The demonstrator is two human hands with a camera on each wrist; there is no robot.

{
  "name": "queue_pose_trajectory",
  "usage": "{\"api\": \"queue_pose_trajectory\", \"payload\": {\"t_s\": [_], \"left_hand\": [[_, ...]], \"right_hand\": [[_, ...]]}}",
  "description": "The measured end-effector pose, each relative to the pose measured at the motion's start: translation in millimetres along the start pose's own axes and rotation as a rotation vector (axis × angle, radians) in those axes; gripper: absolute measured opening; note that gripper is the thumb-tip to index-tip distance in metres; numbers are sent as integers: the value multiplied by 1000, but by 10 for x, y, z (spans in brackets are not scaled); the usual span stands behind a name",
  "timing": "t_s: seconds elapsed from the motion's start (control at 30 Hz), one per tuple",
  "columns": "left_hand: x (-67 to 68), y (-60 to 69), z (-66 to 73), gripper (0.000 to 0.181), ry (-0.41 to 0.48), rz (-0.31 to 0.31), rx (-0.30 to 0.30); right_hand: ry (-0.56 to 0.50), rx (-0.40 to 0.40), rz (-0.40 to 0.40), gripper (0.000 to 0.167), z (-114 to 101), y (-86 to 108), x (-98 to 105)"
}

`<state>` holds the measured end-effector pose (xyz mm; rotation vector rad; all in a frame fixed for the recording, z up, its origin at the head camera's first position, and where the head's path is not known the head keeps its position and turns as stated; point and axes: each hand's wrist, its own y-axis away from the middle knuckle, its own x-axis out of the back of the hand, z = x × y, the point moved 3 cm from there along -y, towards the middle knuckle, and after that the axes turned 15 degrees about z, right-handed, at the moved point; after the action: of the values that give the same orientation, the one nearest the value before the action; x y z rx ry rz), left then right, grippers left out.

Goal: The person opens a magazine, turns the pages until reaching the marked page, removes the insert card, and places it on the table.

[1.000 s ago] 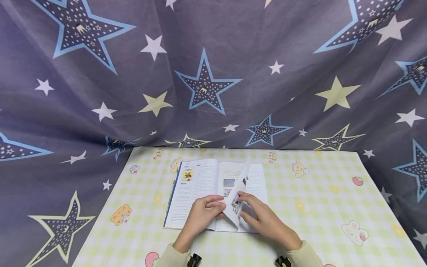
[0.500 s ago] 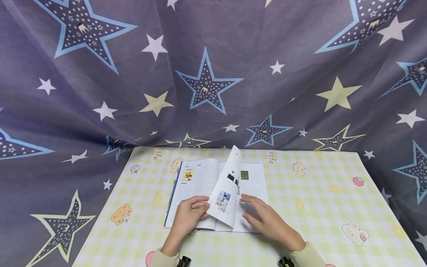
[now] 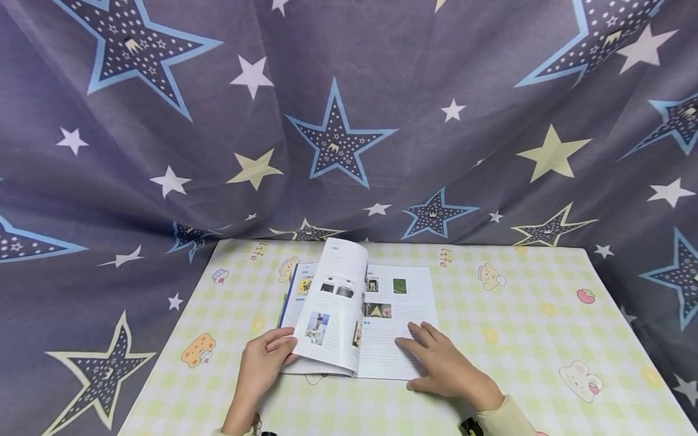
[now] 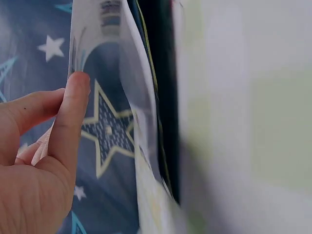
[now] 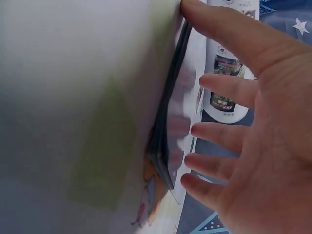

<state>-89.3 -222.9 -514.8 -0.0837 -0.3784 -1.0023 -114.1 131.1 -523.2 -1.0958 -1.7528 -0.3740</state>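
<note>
An open magazine (image 3: 398,339) lies on the table, with one leaf (image 3: 340,266) lifted and curved over its left side. At the leaf's lower left corner the left hand (image 3: 260,363) pinches the paper between thumb and fingers. The left wrist view shows that hand (image 4: 48,141) at the leaf's edge (image 4: 95,29). Over the lower right page rests the right hand (image 3: 449,366), fingers spread and gripping nothing. In the right wrist view the hand (image 5: 263,112) has its fingers apart, the thumb by the magazine's edge (image 5: 173,83).
A pale checked tablecloth (image 3: 523,339) with cartoon prints covers the table under the magazine. Behind the table hangs a dark curtain (image 3: 403,72) with stars, which also falls along both sides.
The left hand has moved left with the leaf, swinging it from the right side over the left pages. The right hand, beside the leaf before, has shifted slightly right and its fingers have spread.
</note>
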Motion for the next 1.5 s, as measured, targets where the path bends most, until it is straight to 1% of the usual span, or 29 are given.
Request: {"api": "queue_pose_trajectory", "payload": {"t_s": [0.13,0.27,0.37,0.47,0.57,0.67,0.73,0.83,0.93,1.07,1.17,1.23,1.33,1.47,1.5], "left_hand": [[158,-38,-99,26,-95,46,11],[286,-68,-179,28,-158,62,8],[348,-80,-221,29,-165,61,21],[371,-94,-249,28,-142,61,40],[371,-106,-264,28,-142,63,42],[367,-118,-267,30,-175,63,16],[368,-127,-265,32,-214,68,-9],[368,-137,-251,35,-257,85,-34],[358,-140,-231,37,-264,112,-42],[303,-130,-174,36,-242,124,-62],[221,-114,-115,33,-209,100,-84],[149,-97,-77,32,-167,71,-95],[4,-65,-22,31,-39,3,-77],[-220,1,75,31,74,-85,-63],[-272,23,104,31,86,-105,-70]], "right_hand": [[9,-8,-18,75,3,7,-11],[4,-14,-26,70,15,12,0],[-11,-2,-25,63,17,11,22],[-18,27,-10,51,13,2,56],[-32,47,32,37,21,-6,103],[-53,16,105,30,56,-2,155],[-63,-38,162,29,92,5,189],[-58,-136,238,33,152,26,230],[-8,-184,319,40,202,42,254],[72,-207,423,44,228,33,270],[69,-251,453,42,219,4,264],[43,-282,455,41,200,-20,250],[6,-286,471,38,152,-53,216],[-16,-224,496,39,73,-97,173],[-28,-205,494,40,52,-109,163]]}}
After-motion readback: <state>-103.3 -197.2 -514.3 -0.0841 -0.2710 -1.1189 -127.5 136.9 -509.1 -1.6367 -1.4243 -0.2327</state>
